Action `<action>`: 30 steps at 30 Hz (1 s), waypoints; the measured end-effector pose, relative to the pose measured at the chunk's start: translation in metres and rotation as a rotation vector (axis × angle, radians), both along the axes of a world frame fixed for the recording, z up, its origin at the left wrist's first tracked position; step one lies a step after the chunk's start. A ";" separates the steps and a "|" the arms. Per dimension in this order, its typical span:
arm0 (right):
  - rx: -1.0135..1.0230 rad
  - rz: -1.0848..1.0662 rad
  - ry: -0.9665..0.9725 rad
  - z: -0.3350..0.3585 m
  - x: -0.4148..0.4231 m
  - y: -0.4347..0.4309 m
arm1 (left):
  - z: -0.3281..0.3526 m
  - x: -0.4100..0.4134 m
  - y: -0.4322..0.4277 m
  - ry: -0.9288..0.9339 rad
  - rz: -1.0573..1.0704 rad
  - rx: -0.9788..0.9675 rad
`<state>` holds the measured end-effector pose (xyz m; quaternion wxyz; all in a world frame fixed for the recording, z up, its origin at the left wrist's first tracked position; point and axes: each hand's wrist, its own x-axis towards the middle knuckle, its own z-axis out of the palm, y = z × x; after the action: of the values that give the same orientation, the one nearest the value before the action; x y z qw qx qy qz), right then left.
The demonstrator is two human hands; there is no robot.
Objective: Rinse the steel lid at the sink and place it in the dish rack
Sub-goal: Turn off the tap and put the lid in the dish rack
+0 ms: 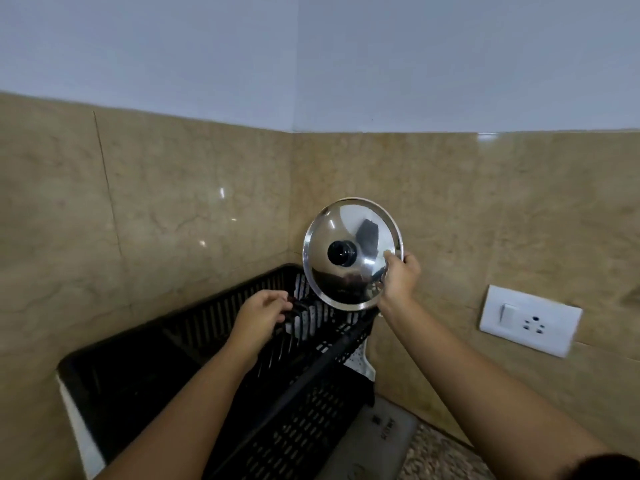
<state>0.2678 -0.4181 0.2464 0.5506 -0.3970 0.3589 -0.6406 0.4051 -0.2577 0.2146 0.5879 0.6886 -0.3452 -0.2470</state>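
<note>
One steel lid (348,233), right hand (400,276) gripping — left hand (262,309) holding rack (207,311)

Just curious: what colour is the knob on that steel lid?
Black knob, clearest in the head view.

We see soft, even light; small glare spots sit on the tiles (194,216) left of the steel lid (360,233), and straight lines above it bow.
</note>
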 end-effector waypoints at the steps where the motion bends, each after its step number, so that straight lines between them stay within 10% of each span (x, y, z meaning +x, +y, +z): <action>1: -0.007 0.004 0.013 -0.002 0.008 -0.005 | 0.000 0.000 0.000 0.004 -0.005 -0.004; 30: 0.127 0.182 0.221 -0.047 0.052 -0.042 | -0.007 0.010 -0.006 0.108 -0.086 -0.054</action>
<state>0.3201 -0.4600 0.1997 0.5877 -0.4603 0.4197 -0.5163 0.4154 -0.2635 0.2080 0.6127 0.6428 -0.3489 -0.2994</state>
